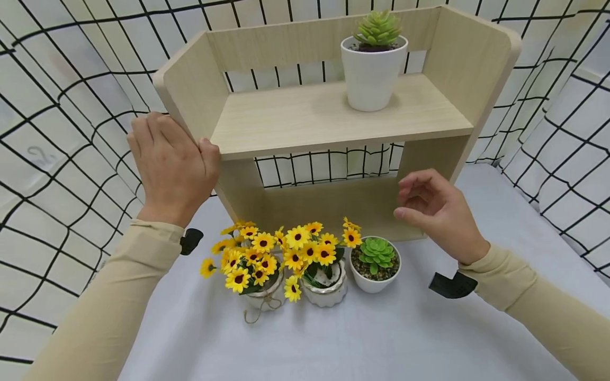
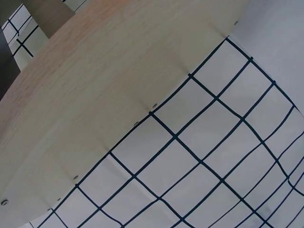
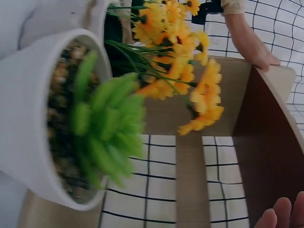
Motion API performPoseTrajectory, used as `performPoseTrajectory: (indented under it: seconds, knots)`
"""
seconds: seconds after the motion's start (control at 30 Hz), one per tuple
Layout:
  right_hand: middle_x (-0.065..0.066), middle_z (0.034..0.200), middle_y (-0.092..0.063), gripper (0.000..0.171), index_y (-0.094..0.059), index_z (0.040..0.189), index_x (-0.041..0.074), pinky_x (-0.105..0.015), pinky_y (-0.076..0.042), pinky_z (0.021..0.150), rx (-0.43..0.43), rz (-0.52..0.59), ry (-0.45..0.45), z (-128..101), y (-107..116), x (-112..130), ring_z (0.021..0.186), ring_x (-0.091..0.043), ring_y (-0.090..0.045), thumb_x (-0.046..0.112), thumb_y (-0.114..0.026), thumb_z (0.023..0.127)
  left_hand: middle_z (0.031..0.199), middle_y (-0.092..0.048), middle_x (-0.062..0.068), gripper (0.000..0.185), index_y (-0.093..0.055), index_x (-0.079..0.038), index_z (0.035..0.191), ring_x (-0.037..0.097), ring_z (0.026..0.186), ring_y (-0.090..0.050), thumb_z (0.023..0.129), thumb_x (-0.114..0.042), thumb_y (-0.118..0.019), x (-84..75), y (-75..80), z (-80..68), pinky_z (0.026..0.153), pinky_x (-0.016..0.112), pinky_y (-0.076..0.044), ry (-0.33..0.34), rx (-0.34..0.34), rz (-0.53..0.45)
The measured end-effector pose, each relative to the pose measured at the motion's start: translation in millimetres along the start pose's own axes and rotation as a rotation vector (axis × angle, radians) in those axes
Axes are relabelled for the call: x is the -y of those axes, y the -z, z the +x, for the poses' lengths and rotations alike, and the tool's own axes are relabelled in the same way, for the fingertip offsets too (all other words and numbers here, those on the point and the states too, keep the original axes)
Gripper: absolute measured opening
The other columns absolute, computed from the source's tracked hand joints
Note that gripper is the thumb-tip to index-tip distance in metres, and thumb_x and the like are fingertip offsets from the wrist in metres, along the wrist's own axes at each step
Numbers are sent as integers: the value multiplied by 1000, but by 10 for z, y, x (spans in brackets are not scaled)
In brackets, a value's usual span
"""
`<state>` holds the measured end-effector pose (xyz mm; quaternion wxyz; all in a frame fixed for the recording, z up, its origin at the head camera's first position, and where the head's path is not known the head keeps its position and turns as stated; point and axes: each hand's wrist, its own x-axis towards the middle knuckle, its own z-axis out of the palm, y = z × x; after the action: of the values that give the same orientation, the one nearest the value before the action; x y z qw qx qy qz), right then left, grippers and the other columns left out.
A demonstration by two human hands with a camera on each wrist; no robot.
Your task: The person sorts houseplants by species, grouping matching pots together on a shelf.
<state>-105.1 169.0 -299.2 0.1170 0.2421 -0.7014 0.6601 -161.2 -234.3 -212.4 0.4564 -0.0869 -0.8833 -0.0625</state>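
Note:
My left hand (image 1: 173, 164) grips the left side panel of a pale wooden shelf (image 1: 305, 119), thumb on its front edge. My right hand (image 1: 431, 211) hovers before the lower right of the shelf, its fingers loosely bent and holding nothing. Just left of that hand, on the table, stands a green succulent in a small white pot (image 1: 374, 283). In the right wrist view this potted succulent (image 3: 107, 118) looms close at left, with the right fingertips (image 3: 282, 211) at the lower right corner. The left wrist view shows the shelf's side panel (image 2: 118, 80) but no hand.
Two pots of yellow artificial flowers (image 1: 259, 259) (image 1: 312, 254) stand left of the succulent, in front of the shelf. On the upper board sits a taller white pot (image 1: 371, 76) with another succulent. Black wire grid (image 1: 71, 159) rises behind and on both sides of the white-covered table (image 1: 333, 344).

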Motion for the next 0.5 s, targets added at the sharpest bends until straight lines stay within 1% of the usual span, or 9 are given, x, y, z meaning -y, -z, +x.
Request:
performPoseTrajectory:
  seconds: [0.1, 0.13, 0.23, 0.37, 0.5]
  knots:
    - [1, 114, -63, 49, -58, 125, -2, -16, -55, 87, 57, -11, -14, -118, 7, -168, 101, -11, -63, -20, -69, 80, 113, -43, 33, 51, -39, 10, 121, 46, 107, -33, 97, -34, -28, -1, 3, 6, 91, 55, -23, -1, 4, -2]
    - [1, 118, -62, 52, -57, 127, -2, -16, -55, 88, 71, -12, -19, -156, 9, -223, 104, -11, -63, -20, -69, 80, 113, -43, 33, 51, -39, 10, 121, 46, 107, -33, 97, -34, -29, -1, 0, 8, 91, 55, -23, -1, 4, -7]
    - [1, 126, -61, 60, -53, 135, -6, -18, -53, 88, 112, 36, -21, -251, 16, -383, 110, -12, -61, -21, -69, 79, 114, -43, 33, 52, -39, 10, 122, 46, 107, -33, 97, -34, -29, 3, -7, 4, 90, 55, -22, 2, 8, -14]
    - [5, 135, -58, 69, -48, 142, -8, -19, -51, 91, 155, 53, -58, -339, 14, -559, 116, -11, -59, -18, -73, 79, 114, -43, 33, 52, -38, 10, 121, 46, 107, -33, 97, -35, -29, 10, -1, -15, 90, 55, -22, 9, 7, -9]
    - [8, 139, -55, 76, -44, 146, -6, -19, -49, 92, 187, 16, -122, -403, 3, -699, 119, -9, -56, -12, -77, 78, 114, -42, 33, 53, -38, 11, 122, 46, 106, -33, 97, -35, -27, 13, 17, -12, 89, 54, -22, 0, 13, 2]
